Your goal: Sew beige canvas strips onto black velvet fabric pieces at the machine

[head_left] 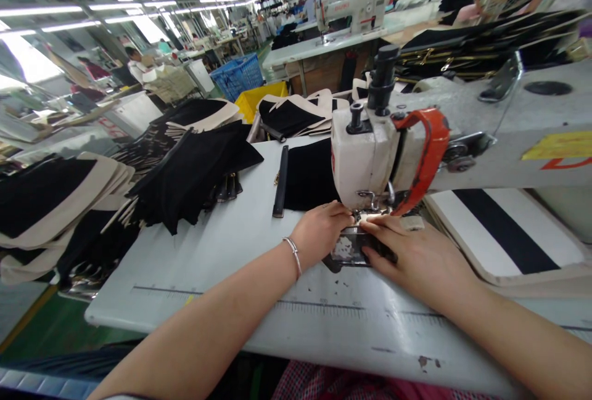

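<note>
A white sewing machine [363,159] with an orange-red lever guard [432,141] stands in front of me. A black fabric panel [309,172] lies under its head, with a dark zipper strip [280,181] along the left edge. My left hand [326,227], with a silver bracelet at the wrist, grips the panel's near edge left of the presser foot, fingers closed together. On the other side, my right hand [411,246] holds the pale edge by the foot, its thumb lower over the metal plate [349,249]. The needle point and fingertips are partly hidden.
Black panels [194,166] are heaped on the table's left, beside cream-edged black pieces [55,196]. Cream panels with a black stripe [506,230] lie right, under the machine arm. Behind are a yellow bin [261,99], a blue basket [238,76] and another sewing machine [354,8].
</note>
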`<act>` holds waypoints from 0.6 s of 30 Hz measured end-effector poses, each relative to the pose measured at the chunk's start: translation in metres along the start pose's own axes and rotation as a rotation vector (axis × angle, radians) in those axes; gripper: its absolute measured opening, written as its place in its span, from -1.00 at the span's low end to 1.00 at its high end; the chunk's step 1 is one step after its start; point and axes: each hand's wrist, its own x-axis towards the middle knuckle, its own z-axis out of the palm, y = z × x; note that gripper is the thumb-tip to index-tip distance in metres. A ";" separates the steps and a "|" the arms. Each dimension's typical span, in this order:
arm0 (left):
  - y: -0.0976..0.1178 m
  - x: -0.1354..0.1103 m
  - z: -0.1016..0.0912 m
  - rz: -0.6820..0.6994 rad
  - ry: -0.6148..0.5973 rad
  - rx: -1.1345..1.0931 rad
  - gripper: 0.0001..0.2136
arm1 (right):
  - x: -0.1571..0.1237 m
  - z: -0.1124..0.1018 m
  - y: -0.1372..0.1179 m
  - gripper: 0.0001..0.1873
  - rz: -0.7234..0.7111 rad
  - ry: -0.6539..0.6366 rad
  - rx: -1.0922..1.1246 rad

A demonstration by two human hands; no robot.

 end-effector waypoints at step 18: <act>-0.045 -0.009 -0.032 -0.667 0.209 -0.073 -0.73 | -0.002 0.009 0.002 -0.62 -0.025 0.077 0.006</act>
